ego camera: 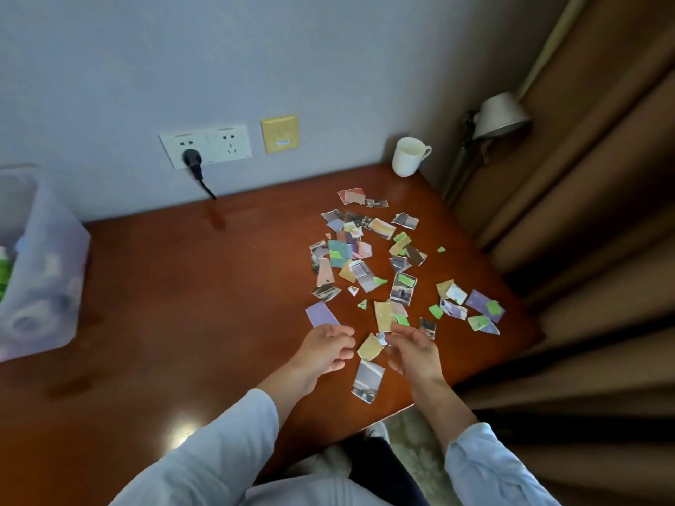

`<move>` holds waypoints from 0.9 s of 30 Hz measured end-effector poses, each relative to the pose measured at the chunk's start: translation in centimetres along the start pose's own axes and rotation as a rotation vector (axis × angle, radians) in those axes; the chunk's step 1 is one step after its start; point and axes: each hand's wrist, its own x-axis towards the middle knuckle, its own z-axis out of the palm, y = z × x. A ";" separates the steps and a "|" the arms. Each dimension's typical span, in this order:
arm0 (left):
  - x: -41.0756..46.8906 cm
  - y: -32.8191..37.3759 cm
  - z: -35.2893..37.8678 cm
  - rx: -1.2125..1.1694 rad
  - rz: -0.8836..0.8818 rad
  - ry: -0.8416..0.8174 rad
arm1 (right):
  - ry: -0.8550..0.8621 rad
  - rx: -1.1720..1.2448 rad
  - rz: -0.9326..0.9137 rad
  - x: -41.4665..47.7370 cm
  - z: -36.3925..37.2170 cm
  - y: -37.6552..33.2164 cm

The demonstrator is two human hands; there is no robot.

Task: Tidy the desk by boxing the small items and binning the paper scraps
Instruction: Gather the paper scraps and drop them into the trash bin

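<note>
**Paper scraps** (369, 264). Many torn, coloured pieces lie flat and scattered on the brown table (182, 304), spreading from in front of the white mug (409, 157) toward the person. None is binned yet, and no bin is in view. They probably lie loose so they can be raked into one heap.

**Clear plastic box** (40, 272). It stands far left of the mug, at the picture's edge. Green and pale small items show blurred through its wall, so the boxing step looks done or nearly done.

**Left hand** (325, 348). It is well in front of the mug, at the near edge of the scatter, just beside a lilac scrap (321, 314). The palm is turned inward and the fingers are loosely curved, holding nothing.

**Right hand** (412, 354). It faces the left hand, with a tan scrap (369, 346) between the two. The fingers are half curved and blurred, and I cannot tell whether the tips pinch a small scrap.

**Pose.** Both forearms reach forward from pale blue sleeves (226, 443). The hands are cupped toward each other, apparently to gather the nearest pieces.
</note>
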 end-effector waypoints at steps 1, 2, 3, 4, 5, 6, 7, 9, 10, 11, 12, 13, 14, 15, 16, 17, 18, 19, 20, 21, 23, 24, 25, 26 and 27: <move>0.3 -0.1 0.6 0.028 0.013 -0.001 | 0.018 -0.094 -0.039 0.7 -0.6 0.1; 0.6 -0.2 1.2 0.054 0.028 -0.003 | 0.028 -0.218 -0.091 1.5 -1.2 0.2; 1.0 -0.2 1.8 0.077 0.041 0.000 | 0.029 -0.342 -0.141 2.3 -1.8 0.1; 1.5 -0.4 2.4 0.100 0.050 0.010 | 0.022 -0.454 -0.184 3.1 -2.3 0.0; 2.0 -0.6 3.1 0.124 0.059 0.029 | 0.005 -0.542 -0.214 3.9 -2.8 -0.2; 2.5 -0.9 3.7 0.157 0.073 0.056 | -0.017 -0.617 -0.237 4.7 -3.3 -0.3; 3.0 -1.3 4.2 0.203 0.097 0.088 | -0.044 -0.699 -0.267 5.6 -3.8 -0.3; 3.9 -2.1 5.3 0.345 0.155 0.159 | -0.109 -0.891 -0.332 7.1 -4.6 -0.4; 4.3 -2.5 5.7 0.420 0.175 0.199 | -0.142 -0.990 -0.373 7.7 -4.9 -0.5; 4.6 -2.8 6.1 0.480 0.189 0.240 | -0.174 -1.079 -0.419 8.4 -5.2 -0.4; 4.7 -3.0 6.5 0.528 0.192 0.278 | -0.203 -1.154 -0.466 9.0 -5.5 -0.4; 5.0 -3.2 6.8 0.568 0.191 0.317 | -0.228 -1.215 -0.515 9.5 -5.8 -0.4; 5.2 -3.4 7.2 0.612 0.185 0.356 | -0.256 -1.275 -0.558 9.9 -5.9 -0.4; 5.5 -3.6 7.5 0.649 0.182 0.397 | -0.280 -1.322 -0.597 10.2 -6.0 -0.5; 5.7 -3.7 7.8 0.683 0.174 0.436 | -0.306 -1.361 -0.620 10.5 -6.0 -0.6; 6.1 -3.9 8.0 0.710 0.172 0.477 | -0.329 -1.383 -0.637 10.8 -6.0 -0.8; 6.2 -3.9 8.4 0.741 0.157 0.513 | -0.353 -1.393 -0.647 11.0 -6.0 -1.0; 6.4 -3.9 8.8 0.779 0.143 0.552 | -0.377 -1.395 -0.655 11.2 -6.0 -1.1; 6.6 -3.9 9.1 0.821 0.128 0.586 | -0.398 -1.396 -0.655 11.5 -6.0 -1.3; 6.9 -4.1 9.4 0.858 0.126 0.615 | -0.418 -1.401 -0.650 11.8 -6.0 -1.5; 7.3 -4.2 9.7 0.892 0.108 0.643 | -0.445 -1.415 -0.649 12.3 -6.0 -1.9; 7.3 -4.2 9.8 0.889 0.101 0.649 | -0.457 -1.422 -0.654 12.4 -5.9 -2.0; 7.5 -4.3 9.7 0.890 0.100 0.654 | -0.467 -1.425 -0.659 12.5 -5.8 -2.1; 7.6 -4.3 9.8 0.899 0.096 0.659 | -0.479 -1.419 -0.659 12.4 -5.7 -2.1; 7.7 -4.3 9.8 0.911 0.095 0.667 | -0.487 -1.404 -0.660 12.4 -5.7 -2.1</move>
